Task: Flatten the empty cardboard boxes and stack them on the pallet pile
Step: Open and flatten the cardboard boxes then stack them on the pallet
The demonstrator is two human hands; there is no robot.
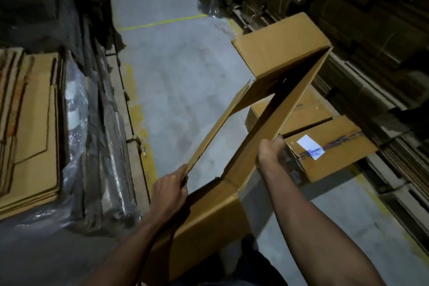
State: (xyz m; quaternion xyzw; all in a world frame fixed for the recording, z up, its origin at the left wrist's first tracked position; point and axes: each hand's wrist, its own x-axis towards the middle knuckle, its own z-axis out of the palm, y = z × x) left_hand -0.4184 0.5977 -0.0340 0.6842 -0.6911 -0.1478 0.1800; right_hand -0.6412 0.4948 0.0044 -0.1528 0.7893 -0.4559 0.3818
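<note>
1 open cardboard box [274, 104], held up over the aisle floor [185, 81], is half-collapsed, left hand [170, 190] pinching its near panel edge, right hand [270, 151] gripping the opposite panel; flattening and stacking on the pallet pile [30, 127] at left remain, 2 more boxes [325, 153] apparently waiting.

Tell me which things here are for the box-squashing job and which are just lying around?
For the job:
- open brown cardboard box, half collapsed
- left hand and right hand, each gripping a box edge
- pile of flat brown cardboard sheets
- brown cardboard box with white label, perhaps next

Just lying around:
- crumpled clear plastic wrap
- yellow floor line
</note>
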